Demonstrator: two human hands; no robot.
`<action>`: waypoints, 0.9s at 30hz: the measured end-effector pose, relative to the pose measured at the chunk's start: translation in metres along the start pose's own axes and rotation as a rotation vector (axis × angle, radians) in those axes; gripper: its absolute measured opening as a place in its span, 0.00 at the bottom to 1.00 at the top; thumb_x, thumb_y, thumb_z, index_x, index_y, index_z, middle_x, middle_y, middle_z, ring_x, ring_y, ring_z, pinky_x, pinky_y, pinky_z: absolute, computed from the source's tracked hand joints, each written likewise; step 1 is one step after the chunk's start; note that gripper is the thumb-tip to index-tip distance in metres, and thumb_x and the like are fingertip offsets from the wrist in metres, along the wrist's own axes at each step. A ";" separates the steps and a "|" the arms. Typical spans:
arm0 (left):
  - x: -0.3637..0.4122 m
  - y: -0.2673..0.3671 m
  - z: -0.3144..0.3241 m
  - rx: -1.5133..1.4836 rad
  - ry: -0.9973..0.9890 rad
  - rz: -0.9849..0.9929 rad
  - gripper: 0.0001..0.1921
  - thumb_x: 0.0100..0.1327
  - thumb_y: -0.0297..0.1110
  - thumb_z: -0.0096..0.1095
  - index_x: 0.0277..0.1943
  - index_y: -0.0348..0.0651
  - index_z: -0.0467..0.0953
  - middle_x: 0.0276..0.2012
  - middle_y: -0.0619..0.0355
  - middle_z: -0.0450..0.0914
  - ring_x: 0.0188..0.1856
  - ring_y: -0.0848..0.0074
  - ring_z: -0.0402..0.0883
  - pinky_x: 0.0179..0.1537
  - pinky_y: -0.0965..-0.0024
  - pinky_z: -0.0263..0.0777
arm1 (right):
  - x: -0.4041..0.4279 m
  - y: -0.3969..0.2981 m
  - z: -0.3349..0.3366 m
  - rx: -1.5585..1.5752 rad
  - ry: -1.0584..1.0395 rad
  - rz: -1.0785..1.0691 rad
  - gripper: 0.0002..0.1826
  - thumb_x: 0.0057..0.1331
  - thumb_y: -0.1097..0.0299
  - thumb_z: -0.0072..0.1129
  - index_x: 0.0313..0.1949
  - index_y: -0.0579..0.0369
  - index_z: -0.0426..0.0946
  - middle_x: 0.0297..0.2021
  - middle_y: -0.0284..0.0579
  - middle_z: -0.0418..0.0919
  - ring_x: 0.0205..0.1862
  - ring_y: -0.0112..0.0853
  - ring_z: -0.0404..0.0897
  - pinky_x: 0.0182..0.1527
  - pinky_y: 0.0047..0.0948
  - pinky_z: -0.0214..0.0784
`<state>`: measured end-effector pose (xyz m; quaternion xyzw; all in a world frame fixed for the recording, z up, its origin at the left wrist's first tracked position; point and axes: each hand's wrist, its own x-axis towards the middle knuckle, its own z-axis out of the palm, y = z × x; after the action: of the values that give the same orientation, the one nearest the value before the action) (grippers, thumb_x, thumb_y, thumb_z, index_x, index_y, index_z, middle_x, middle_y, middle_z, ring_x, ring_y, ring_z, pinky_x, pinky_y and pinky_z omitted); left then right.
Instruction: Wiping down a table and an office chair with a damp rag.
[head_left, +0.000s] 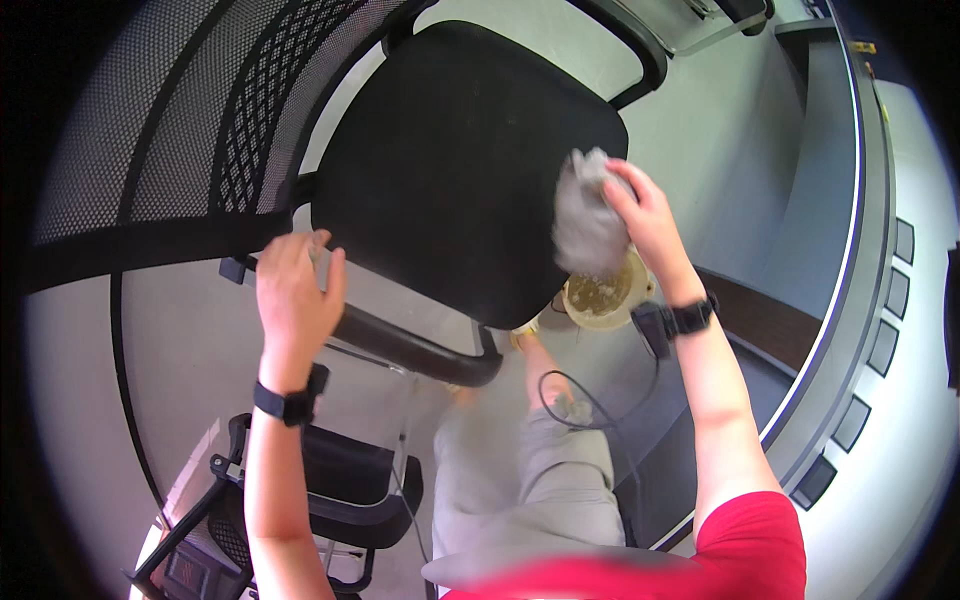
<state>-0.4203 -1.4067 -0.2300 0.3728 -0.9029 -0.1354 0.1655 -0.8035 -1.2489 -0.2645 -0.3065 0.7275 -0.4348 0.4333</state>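
A black office chair with a padded seat (465, 165) and a mesh backrest (172, 127) stands before me. In my right hand (646, 214) is a crumpled grey cloth (589, 217), blurred, over the right edge of the seat. My left hand (296, 289) is at the corner where the backrest's lower frame comes near the seat, thumb apart from the fingers. Whether its fingertips touch the chair is unclear. Below the cloth, a pale bucket (609, 319) with murky, foamy water stands on the floor, its far rim partly covered by the cloth.
To the right runs a long desk (870, 315) with several dark rectangular inserts along its top. A second black chair (360, 487) stands at lower left. The near armrest (420, 352) lies between me and the seat. A dark cable (600, 420) hangs by my right wrist.
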 end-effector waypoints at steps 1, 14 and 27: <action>0.009 -0.009 0.000 0.050 -0.026 -0.049 0.12 0.58 0.31 0.62 0.42 0.34 0.77 0.39 0.50 0.78 0.45 0.57 0.75 0.48 0.59 0.67 | 0.031 -0.004 0.008 -0.084 0.034 -0.140 0.22 0.63 0.64 0.62 0.54 0.59 0.72 0.48 0.47 0.78 0.49 0.33 0.77 0.53 0.30 0.69; 0.011 -0.009 0.006 0.021 0.122 -0.270 0.02 0.53 0.21 0.56 0.28 0.38 0.75 0.20 0.57 0.71 0.24 0.63 0.70 0.30 0.64 0.64 | 0.123 0.035 0.154 -0.958 -0.120 -0.828 0.21 0.51 0.72 0.58 0.47 0.62 0.74 0.47 0.56 0.75 0.49 0.49 0.73 0.48 0.46 0.65; 0.013 -0.016 0.008 0.057 0.068 -0.343 0.01 0.50 0.21 0.57 0.27 0.37 0.75 0.24 0.56 0.75 0.28 0.62 0.73 0.33 0.64 0.65 | 0.219 -0.008 0.138 -0.601 0.046 -0.946 0.25 0.48 0.75 0.58 0.49 0.54 0.76 0.51 0.51 0.74 0.47 0.51 0.70 0.48 0.49 0.62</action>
<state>-0.4225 -1.4259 -0.2405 0.5302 -0.8236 -0.1231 0.1597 -0.7744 -1.4833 -0.3713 -0.6999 0.6119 -0.3620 0.0687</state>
